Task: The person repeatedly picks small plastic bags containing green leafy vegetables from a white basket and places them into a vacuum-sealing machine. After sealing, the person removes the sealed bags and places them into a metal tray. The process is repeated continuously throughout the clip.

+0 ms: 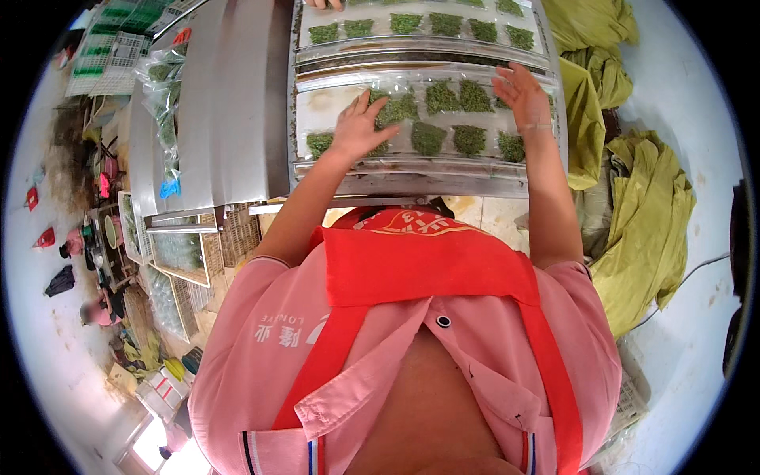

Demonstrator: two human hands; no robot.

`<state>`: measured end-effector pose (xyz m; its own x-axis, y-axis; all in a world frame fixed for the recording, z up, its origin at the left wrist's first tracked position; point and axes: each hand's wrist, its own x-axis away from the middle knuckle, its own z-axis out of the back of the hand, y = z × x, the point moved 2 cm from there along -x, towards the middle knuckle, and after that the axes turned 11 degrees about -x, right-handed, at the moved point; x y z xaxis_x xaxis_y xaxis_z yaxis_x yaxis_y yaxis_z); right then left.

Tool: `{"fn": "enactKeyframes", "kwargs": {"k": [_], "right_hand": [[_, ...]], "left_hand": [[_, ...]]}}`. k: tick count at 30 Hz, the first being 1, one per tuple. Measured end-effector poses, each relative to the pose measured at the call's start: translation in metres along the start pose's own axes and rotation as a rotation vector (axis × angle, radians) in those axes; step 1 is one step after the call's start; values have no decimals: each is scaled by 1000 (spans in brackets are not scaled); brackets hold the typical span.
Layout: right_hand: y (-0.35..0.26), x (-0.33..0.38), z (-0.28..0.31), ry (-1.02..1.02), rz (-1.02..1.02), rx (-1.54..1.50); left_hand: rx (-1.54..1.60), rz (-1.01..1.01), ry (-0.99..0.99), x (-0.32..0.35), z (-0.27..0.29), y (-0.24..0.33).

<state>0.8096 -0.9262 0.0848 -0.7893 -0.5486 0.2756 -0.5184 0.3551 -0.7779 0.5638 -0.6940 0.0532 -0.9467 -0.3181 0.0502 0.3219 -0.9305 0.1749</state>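
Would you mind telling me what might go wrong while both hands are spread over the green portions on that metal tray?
1. The left hand lies flat on a green portion; pressing could crush or smear it.
2. The right hand hovers at the tray's right end, where a sweep might push the edge portion off its row.
3. The clear film under the portions looks loose; dragging it may shift several portions on the metal tray.
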Motion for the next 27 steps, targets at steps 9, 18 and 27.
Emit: {"fn": "enactKeyframes", "kwargs": {"k": [9,18,27], "right_hand": [[20,119,83,173,418,1560],[66,111,17,74,235,1618],[1,57,114,21,558,1615]], "left_hand": [[-278,414,-433,67,25,-72],[-240,172,-391,3,13,-8],[-223,28,-395,-71,8,101]]}}
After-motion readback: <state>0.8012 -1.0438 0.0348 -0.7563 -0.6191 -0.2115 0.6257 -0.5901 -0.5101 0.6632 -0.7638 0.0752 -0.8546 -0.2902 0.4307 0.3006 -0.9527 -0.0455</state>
